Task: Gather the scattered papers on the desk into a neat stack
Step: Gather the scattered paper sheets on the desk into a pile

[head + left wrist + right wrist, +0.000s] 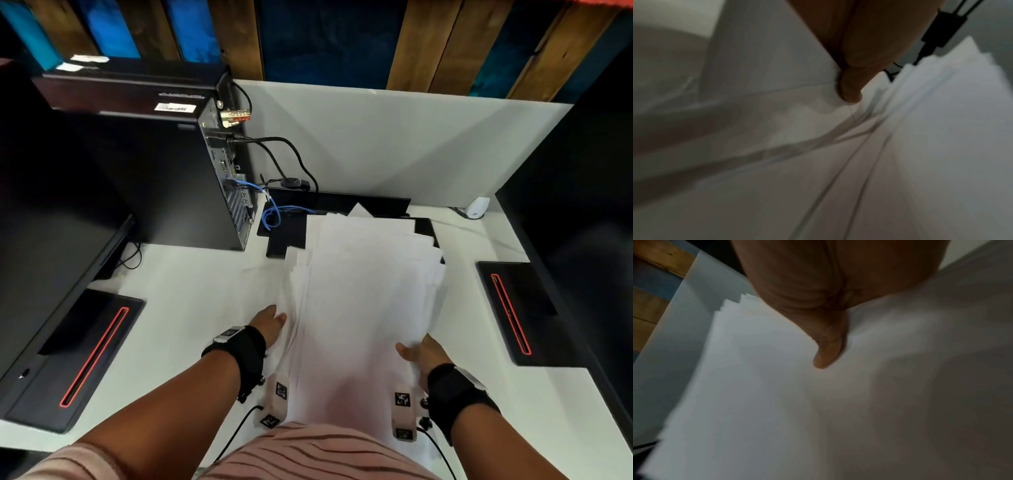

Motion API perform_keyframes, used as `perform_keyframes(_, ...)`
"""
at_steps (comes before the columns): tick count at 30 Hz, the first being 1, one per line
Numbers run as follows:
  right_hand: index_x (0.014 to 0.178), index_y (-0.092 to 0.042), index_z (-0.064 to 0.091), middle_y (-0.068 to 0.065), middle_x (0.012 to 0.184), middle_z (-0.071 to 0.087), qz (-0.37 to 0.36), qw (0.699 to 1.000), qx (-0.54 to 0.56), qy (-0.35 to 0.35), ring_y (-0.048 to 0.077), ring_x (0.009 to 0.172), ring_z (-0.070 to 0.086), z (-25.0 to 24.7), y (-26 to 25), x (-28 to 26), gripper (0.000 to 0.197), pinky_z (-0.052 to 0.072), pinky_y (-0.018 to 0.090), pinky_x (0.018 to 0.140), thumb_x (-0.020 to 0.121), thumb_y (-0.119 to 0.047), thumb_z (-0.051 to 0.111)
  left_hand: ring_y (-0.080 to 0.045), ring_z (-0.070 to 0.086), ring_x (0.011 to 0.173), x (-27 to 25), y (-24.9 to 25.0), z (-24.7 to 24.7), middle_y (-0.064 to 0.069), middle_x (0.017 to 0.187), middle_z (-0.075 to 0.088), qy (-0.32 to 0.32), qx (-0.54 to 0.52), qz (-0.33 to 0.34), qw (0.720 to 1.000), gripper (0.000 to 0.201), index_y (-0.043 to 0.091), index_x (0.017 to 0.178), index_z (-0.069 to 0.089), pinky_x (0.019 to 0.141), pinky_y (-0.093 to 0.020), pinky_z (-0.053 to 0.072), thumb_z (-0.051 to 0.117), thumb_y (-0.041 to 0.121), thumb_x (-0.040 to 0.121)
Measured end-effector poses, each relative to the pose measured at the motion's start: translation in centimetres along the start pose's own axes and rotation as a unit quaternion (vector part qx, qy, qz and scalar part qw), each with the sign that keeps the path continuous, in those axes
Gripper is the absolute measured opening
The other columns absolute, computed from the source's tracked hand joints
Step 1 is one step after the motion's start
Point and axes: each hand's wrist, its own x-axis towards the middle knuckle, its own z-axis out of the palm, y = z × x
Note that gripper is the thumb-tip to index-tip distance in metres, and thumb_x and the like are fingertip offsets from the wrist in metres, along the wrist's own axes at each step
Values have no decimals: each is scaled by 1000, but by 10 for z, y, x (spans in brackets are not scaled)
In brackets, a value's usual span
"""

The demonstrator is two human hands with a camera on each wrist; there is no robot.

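Observation:
A loose stack of white papers (363, 291) lies lengthwise in front of me on the white desk (191, 291), its edges fanned and uneven at the far end. My left hand (270, 323) grips the stack's left edge, thumb (851, 91) on top of the papers (920, 129). My right hand (419, 353) grips the right edge near the front, thumb (828, 350) pressed on the top sheet (756, 386). The other fingers of both hands are hidden under the sheets. The stack's near end reaches my body.
A black computer tower (191, 164) with cables and a blue cord (274, 216) stands at the back left. Black monitor bases sit at the left (85, 359) and right (513, 308). A black flat base (287, 236) lies under the papers' far end. A grey partition (376, 144) closes the back.

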Motion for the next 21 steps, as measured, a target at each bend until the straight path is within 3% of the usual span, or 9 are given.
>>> perform_keyframes(2,127,3,49,15,123,59,16,999,-49,17,32,114,56,4,-16,-13,51,42,32,98,81,-5,71,-25,20,145,-2,-2,3,-13,158,15,-9,42,-16,999,55,3,149,11,112,-23,19,32,26,103)
perform_keyframes(4,132,5,44,16,129,55,13,995,-93,27,31,122,52,3,-24,-17,52,39,26,93,87,-9,66,-24,19,145,-3,-3,2,-13,158,13,-10,47,-17,999,56,3,150,9,111,-22,19,31,26,103)
perform_keyframes(8,132,7,43,22,133,53,13,995,-74,64,34,122,52,4,-27,-19,50,38,29,97,87,-5,64,-25,31,140,-6,-9,-4,-14,154,26,-22,41,-3,999,54,1,147,19,108,-23,27,39,21,101)
perform_keyframes(12,123,6,53,24,123,60,-16,988,-77,130,36,112,57,3,-27,-25,39,43,32,93,86,0,62,-26,43,132,-6,-19,-4,-12,145,42,-24,28,5,999,49,1,142,34,106,-26,34,49,17,97)
perform_keyframes(18,120,-12,55,19,129,45,56,943,-252,211,36,117,45,-2,-35,-33,37,38,37,97,85,-23,55,-24,42,132,-6,-20,-1,-13,143,46,-37,2,11,999,62,3,142,36,110,-28,33,64,19,89)
perform_keyframes(21,117,-7,56,21,124,53,17,969,-159,190,38,110,53,-3,-34,-27,34,46,40,95,84,-13,58,-24,41,133,-5,-21,0,-13,144,45,-33,-5,9,999,62,4,143,35,110,-28,33,63,16,89)
